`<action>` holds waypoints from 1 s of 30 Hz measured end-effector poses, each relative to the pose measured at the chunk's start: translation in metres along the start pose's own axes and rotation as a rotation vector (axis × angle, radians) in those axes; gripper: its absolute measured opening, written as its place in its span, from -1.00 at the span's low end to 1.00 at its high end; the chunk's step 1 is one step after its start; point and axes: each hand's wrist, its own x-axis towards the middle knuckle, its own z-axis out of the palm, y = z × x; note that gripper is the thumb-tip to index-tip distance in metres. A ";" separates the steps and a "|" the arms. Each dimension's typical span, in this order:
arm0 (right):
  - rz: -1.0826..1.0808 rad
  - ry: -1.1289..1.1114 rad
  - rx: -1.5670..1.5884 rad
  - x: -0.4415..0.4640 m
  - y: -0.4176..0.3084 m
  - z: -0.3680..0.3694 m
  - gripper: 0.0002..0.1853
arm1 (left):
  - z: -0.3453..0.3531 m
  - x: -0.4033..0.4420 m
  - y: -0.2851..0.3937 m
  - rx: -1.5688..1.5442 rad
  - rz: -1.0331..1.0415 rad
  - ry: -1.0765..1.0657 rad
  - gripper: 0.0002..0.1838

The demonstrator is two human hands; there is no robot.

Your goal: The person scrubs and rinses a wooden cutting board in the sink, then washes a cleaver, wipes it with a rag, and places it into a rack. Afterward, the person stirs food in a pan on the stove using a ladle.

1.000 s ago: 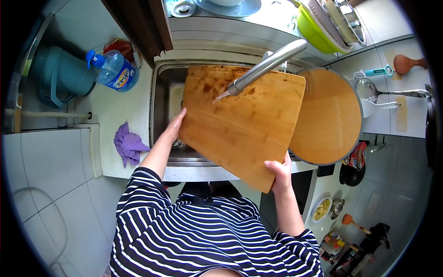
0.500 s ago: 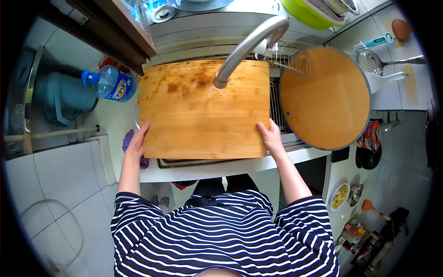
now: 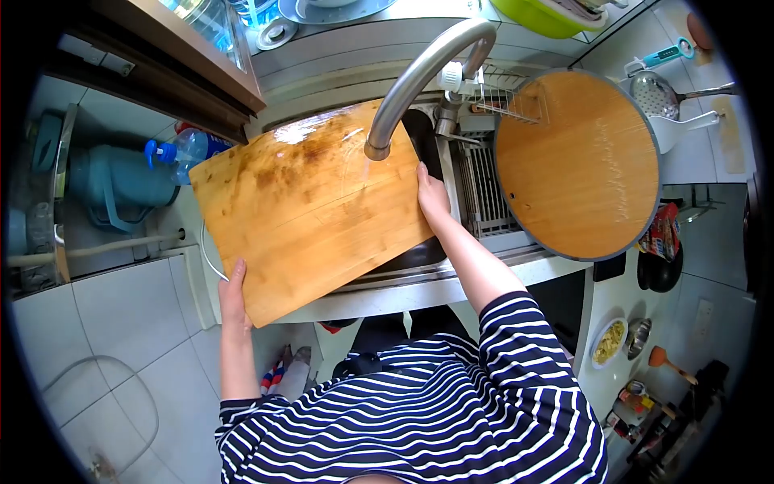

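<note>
A rectangular wooden cutting board (image 3: 310, 214) is held over the sink (image 3: 423, 254), turned at an angle. Dark stains and a wet shine show along its far part. My left hand (image 3: 234, 298) grips the near left corner, thumb on top. On the right edge, my right hand (image 3: 433, 196) is closed with its thumb on the upper face. The fingers of both hands are hidden beneath the board. Above the board curves a metal faucet (image 3: 403, 97), with a thin stream of water falling from its spout.
A round wooden board (image 3: 579, 165) rests on the drying rack (image 3: 482, 189) to the right. On the left stand a blue-capped bottle (image 3: 192, 150) and a teal jug (image 3: 121, 185). A bowl of yellow food (image 3: 609, 343) sits on the right counter.
The cutting board has swung counterclockwise, its left side coming nearer my body and its right side rising. My left hand moved down with it, my right hand up and left.
</note>
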 end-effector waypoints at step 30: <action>-0.607 0.025 -0.430 0.028 -0.088 0.018 -0.44 | 0.061 -0.094 0.024 -0.014 -0.039 0.178 -0.57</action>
